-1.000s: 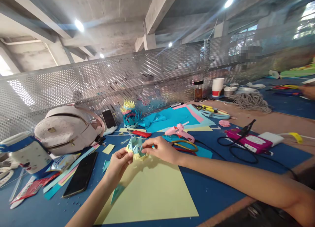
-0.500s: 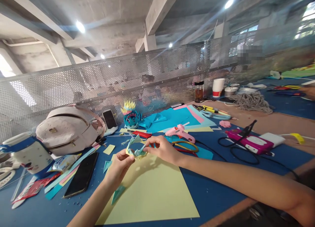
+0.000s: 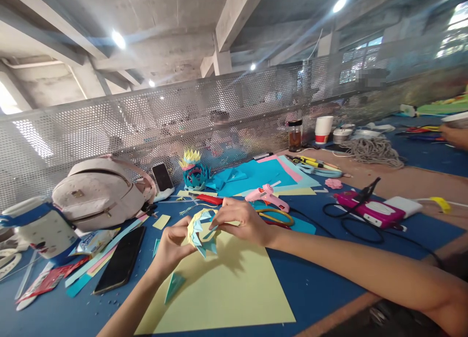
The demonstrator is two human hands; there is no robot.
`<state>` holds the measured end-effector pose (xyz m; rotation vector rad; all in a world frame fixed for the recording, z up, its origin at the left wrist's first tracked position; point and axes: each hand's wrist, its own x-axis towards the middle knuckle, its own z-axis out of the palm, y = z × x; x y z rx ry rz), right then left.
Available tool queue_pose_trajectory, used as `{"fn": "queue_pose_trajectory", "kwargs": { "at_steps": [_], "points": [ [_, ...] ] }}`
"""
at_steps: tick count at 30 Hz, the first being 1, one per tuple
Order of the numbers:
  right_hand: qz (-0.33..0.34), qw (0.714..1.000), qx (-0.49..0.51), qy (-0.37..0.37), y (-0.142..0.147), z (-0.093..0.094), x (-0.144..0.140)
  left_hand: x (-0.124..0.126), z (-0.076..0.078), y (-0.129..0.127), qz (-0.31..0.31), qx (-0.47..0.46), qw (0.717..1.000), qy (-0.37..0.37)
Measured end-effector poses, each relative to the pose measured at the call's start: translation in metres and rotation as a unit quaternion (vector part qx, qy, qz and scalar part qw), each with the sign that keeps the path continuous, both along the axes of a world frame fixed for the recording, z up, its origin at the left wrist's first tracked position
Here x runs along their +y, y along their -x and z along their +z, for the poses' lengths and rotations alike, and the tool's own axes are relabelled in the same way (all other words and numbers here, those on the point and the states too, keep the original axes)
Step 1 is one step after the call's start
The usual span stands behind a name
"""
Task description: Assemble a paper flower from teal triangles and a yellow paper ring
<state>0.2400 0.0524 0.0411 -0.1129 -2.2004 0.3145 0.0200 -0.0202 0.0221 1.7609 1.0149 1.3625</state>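
Note:
A small ring of folded pale-yellow and light-blue paper pieces [image 3: 198, 233] is held up over the yellow sheet [image 3: 234, 293], its pointed tips facing right and down. My left hand [image 3: 177, 240] grips the ring's left side between thumb and fingers. My right hand [image 3: 243, 222] pinches at the ring's right side, where its fingertips meet a light-blue piece; part of the ring is hidden there. A loose teal folded paper triangle [image 3: 174, 286] lies on the sheet's left part, below my left hand.
Beyond my hands lie a pink glue gun [image 3: 268, 196], a red cutter [image 3: 209, 199] and yellow-handled scissors [image 3: 276, 216]. A finished-looking paper piece [image 3: 195, 175] stands behind. To the left are a black phone [image 3: 120, 259], a backpack [image 3: 98, 193] and a mug [image 3: 46, 232].
The paper ring has been tipped from nearly level to upright, its points now turned rightward. My right hand has shifted slightly. At far right, another person's hand has moved, with a pale object above it.

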Motion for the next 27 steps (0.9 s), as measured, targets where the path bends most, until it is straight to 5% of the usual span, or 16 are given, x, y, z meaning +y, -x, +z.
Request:
{"fn": "queue_pose_trajectory", "kwargs": {
  "at_steps": [8, 18, 27],
  "points": [
    [-0.018, 1.0, -0.017, 0.018, 0.001, 0.001, 0.0, -0.002, 0.005, -0.002, 0.032, -0.051, 0.997, 0.041],
    [-0.022, 0.996, -0.029, 0.085, 0.001, 0.003, -0.003, 0.004, -0.014, 0.002, 0.047, -0.132, 0.986, 0.09],
    [-0.021, 0.988, -0.062, 0.138, -0.001, 0.009, -0.01, 0.005, -0.014, -0.002, 0.079, -0.163, 0.979, 0.095]
  ]
}}
